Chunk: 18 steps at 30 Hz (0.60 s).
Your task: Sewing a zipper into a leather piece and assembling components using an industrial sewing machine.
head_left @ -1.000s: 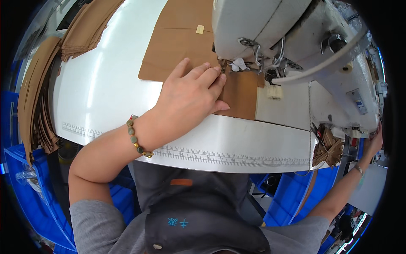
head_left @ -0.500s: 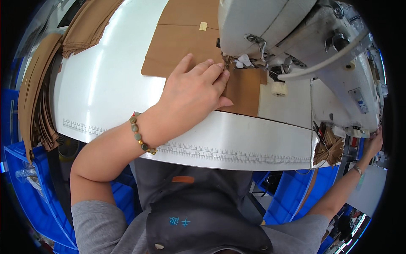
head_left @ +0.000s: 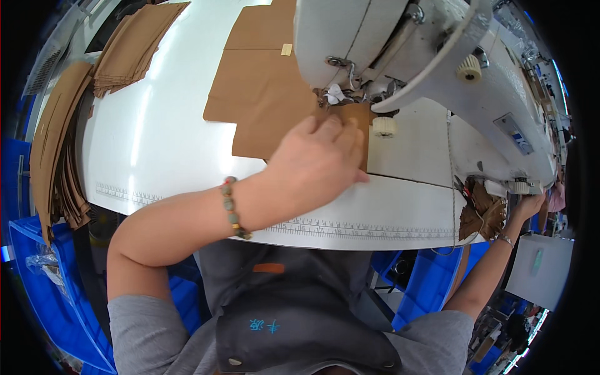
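Under the head of a white sewing machine (head_left: pixel 431 59) lies a flat brown fabric piece (head_left: pixel 259 87) with a small pale patch. My left hand (head_left: pixel 315 162), a bead bracelet on its wrist, rests over the fabric just in front of the needle area. Its fingers look bent but are smeared by motion, and I cannot make out whether they grip the cloth. At the far right, my right hand (head_left: pixel 530 205) reaches to the end of the machine body. Its fingers are partly hidden there, so their hold is unclear.
Stacked brown pieces (head_left: pixel 134 47) lie at the back left, and more brown pieces (head_left: pixel 56 144) hang over the left edge. A ruler strip (head_left: pixel 350 230) runs along the table's front. Brown scraps (head_left: pixel 484 212) sit at its right corner. Blue bins (head_left: pixel 53 294) stand below.
My left hand has moved nearer and slightly right, its outstretched fingers now bent and blurred. More of the fabric's left part shows. The view has shifted, and my right hand stays by the machine's end.
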Motion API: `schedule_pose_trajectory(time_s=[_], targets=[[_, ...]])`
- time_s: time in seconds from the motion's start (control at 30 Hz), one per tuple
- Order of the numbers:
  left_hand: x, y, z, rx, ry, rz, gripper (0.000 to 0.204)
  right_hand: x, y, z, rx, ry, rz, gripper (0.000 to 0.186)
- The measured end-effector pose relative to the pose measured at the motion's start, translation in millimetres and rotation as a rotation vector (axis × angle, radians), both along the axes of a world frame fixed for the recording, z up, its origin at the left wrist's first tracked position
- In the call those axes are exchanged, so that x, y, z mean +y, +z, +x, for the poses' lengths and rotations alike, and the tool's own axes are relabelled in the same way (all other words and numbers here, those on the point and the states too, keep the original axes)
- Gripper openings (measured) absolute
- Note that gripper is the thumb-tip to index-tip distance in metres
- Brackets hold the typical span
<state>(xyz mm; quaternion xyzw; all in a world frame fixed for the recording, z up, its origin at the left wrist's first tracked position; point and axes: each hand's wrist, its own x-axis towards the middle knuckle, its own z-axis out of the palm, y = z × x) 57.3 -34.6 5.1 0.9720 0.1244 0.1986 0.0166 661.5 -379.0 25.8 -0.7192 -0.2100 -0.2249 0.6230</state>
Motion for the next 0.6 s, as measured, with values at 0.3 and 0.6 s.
schedule_pose_trajectory(time_s=[0.3, 0.6], targets=[[6, 0, -22, -0.013, -0.145, 0.007, 0.038, -3, 1, -8, 0.049, -0.028, -0.044, 0.051], [38, 5, -71, 0.003, -0.167, -0.124, 0.042, -21, 73, 16, -0.031, -0.065, -0.37, 0.054]])
